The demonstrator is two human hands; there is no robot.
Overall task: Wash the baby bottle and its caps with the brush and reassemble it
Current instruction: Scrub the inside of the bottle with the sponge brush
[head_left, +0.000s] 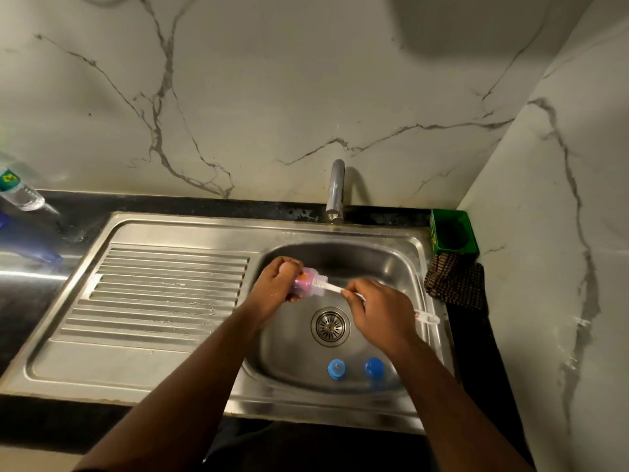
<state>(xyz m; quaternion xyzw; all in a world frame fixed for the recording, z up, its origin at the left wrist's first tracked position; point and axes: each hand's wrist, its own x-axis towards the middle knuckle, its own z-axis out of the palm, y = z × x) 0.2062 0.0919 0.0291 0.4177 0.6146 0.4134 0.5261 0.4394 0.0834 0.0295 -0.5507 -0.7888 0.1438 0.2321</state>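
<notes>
While the left hand (277, 284) curls round the baby bottle (308, 285), held sideways over the sink (374, 264), the brush (332, 287) runs into its mouth; right hand (377, 315) pinches the handle. Below rt hand, 2 blue caps (337, 368) lie in the basin.

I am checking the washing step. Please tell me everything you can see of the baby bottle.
The baby bottle is small, clear plastic with a pink tint and an orange print. It lies sideways above the sink basin, uncapped mouth towards the right. The left hand grips its base; the white brush, held by the right hand, enters its mouth.
</notes>
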